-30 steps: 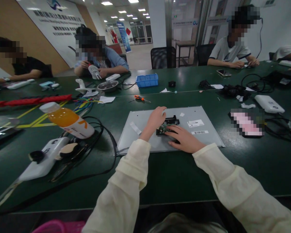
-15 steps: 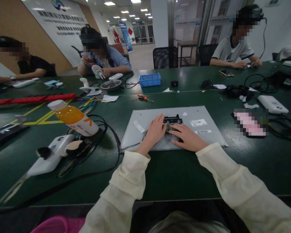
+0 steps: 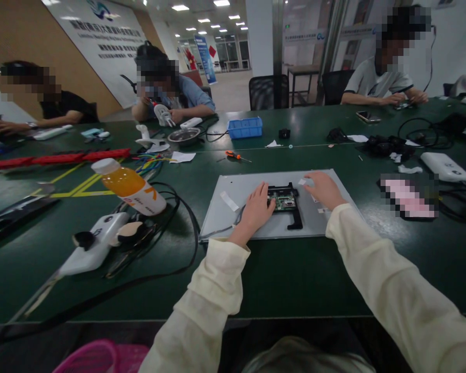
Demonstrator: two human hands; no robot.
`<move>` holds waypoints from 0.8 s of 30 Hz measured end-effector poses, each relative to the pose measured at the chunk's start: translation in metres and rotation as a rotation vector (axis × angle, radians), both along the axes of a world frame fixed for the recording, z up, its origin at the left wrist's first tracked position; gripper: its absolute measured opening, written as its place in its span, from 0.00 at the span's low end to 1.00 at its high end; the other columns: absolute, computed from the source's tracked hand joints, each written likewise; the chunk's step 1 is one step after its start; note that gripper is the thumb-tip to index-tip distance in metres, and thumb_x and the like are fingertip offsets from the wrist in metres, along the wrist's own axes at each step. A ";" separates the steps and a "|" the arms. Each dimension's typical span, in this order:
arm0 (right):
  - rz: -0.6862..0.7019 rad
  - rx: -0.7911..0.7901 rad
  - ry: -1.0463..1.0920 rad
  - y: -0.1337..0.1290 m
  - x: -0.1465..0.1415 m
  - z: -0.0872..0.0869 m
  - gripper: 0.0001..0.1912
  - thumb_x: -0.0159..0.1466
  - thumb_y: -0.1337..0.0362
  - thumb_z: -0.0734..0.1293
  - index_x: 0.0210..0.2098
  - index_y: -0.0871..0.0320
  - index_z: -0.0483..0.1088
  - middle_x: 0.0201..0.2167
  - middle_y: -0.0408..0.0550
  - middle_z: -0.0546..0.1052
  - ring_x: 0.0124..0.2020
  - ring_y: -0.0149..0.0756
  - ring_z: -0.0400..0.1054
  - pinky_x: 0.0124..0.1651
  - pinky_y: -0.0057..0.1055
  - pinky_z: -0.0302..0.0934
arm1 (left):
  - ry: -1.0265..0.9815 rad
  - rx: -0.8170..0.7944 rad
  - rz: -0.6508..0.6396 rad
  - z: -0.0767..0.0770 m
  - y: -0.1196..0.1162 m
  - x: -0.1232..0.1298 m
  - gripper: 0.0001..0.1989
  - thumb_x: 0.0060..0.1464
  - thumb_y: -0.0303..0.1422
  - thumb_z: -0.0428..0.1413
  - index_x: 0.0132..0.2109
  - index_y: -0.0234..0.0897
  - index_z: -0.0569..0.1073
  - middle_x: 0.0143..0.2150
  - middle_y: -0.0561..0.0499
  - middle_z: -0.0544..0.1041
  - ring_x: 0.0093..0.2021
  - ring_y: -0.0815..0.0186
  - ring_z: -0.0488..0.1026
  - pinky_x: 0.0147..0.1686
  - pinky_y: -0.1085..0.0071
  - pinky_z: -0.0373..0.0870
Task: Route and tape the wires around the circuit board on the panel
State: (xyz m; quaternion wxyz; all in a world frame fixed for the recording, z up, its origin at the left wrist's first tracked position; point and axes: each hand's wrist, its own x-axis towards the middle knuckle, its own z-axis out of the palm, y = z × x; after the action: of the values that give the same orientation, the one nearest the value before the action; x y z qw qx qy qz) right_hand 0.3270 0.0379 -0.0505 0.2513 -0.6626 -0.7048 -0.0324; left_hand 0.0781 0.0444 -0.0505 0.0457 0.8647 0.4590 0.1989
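A green circuit board [image 3: 285, 201] in a black bracket [image 3: 296, 220] lies on the back of a grey flat panel [image 3: 221, 228]. My left hand [image 3: 255, 210] is curled over the board's left edge, thumb and fingertips holding it there; what lies beneath the palm is hidden. A thin grey cable [image 3: 221, 231] runs from under this hand to the panel's left edge. Right of the bracket, my right hand [image 3: 326, 190] pinches a small white piece of tape [image 3: 303, 181] at the panel's surface. A white tape strip [image 3: 229, 201] is stuck left of my left hand.
An orange-handled screwdriver [image 3: 237, 156] and a blue basket [image 3: 244, 128] are beyond the panel. To the left are a juice bottle [image 3: 134, 191], a white power bank [image 3: 95, 246] and black cables. A pink phone [image 3: 407, 197] lies right. Several people sit across the table.
My right hand has left the circuit board and moved right to the small white piece of tape. The board and bracket are now more exposed. My left hand stays at the board.
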 end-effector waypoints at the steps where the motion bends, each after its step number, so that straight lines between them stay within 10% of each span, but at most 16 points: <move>1: -0.009 -0.016 -0.025 0.004 0.000 0.000 0.17 0.61 0.60 0.63 0.47 0.62 0.71 0.44 0.56 0.74 0.48 0.44 0.66 0.50 0.38 0.60 | -0.003 0.002 0.001 -0.001 0.000 0.000 0.28 0.61 0.39 0.41 0.64 0.31 0.51 0.66 0.38 0.54 0.64 0.58 0.55 0.61 0.60 0.54; 18: -0.140 -0.216 -0.279 0.011 -0.026 0.021 0.15 0.66 0.64 0.57 0.38 0.59 0.75 0.37 0.55 0.77 0.41 0.42 0.69 0.39 0.31 0.57 | -0.011 0.016 0.004 -0.003 0.001 -0.001 0.28 0.61 0.39 0.41 0.64 0.29 0.49 0.65 0.37 0.55 0.63 0.57 0.56 0.60 0.59 0.55; 24: 0.048 -0.103 -0.226 0.017 -0.066 0.039 0.16 0.68 0.63 0.54 0.44 0.58 0.72 0.42 0.54 0.76 0.43 0.39 0.69 0.42 0.29 0.57 | -0.012 0.016 0.028 -0.003 0.001 0.000 0.30 0.60 0.39 0.43 0.65 0.27 0.48 0.64 0.36 0.58 0.61 0.55 0.60 0.58 0.59 0.57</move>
State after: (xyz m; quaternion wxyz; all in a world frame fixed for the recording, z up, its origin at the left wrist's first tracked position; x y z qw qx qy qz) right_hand 0.2612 0.0545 -0.0113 0.1368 -0.6497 -0.7450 -0.0645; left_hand 0.0785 0.0450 -0.0533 0.0387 0.8574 0.4689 0.2084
